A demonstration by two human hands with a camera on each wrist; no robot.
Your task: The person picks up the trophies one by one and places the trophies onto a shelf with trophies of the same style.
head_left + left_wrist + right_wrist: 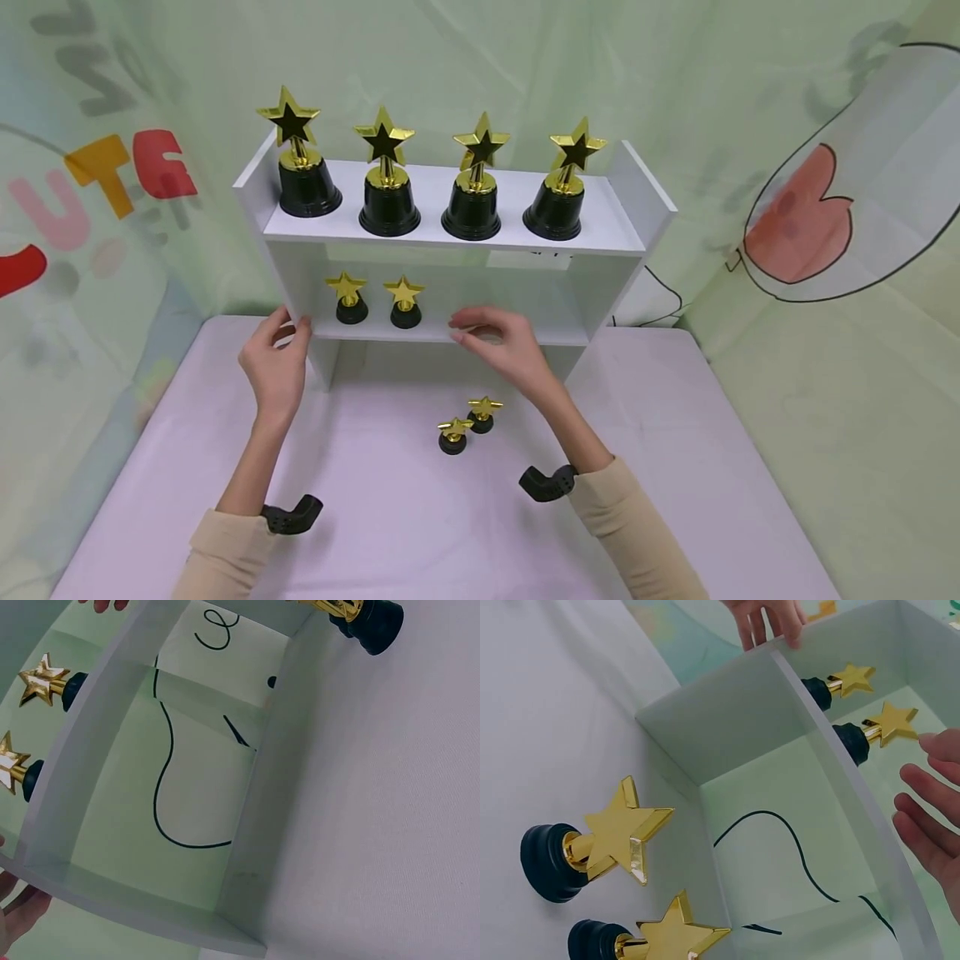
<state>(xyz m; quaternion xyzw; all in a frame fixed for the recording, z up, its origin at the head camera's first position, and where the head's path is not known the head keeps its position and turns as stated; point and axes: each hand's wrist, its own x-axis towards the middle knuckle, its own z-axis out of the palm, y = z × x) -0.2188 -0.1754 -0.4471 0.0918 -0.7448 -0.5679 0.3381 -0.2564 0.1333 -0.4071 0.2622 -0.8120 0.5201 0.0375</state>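
My left hand (276,367) grips the left side panel of a white shelf unit (450,333), thumb on the inner side and fingers outside. On the middle shelf stand two small gold star trophies with black bases, a left one (348,298) and a right one (405,302). To the right of them, my right hand (506,346) is at the front edge of that shelf, fingers loosely bent and holding nothing. In the right wrist view its fingertips (928,742) overlap the space beside the nearer star. Two more small trophies, one front (453,437) and one behind (483,414), stand on the table.
Several large star trophies (387,196) stand in a row on the top shelf. A pale cloth covers the table (390,517). Printed curtains (795,375) hang behind and at both sides, and black camera mounts (294,515) sit on both wrists.
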